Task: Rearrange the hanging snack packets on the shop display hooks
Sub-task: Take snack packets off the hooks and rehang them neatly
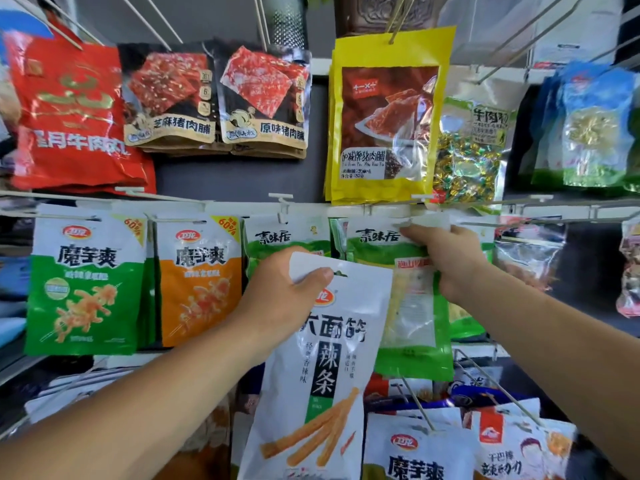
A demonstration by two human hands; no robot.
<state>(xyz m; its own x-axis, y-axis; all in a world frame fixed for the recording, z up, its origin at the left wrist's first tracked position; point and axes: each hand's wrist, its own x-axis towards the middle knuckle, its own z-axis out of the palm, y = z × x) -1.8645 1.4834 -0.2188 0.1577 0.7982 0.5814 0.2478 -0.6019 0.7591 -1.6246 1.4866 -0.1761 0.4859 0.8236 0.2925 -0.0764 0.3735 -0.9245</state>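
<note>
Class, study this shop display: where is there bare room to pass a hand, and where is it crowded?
Bare backboard shows below the jerky packets and in the narrow strip between them and the yellow packet. The middle row is crowded, where the left hand holds a white packet and the right hand grips a green packet.

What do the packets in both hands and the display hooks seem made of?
White packet, pinched by the left hand: glossy printed plastic film, probably; it flexes and shines. Green packet, gripped by the right hand: similar film with a clear window. Display hooks: thin straight rods, likely white-coated metal wire.
</note>
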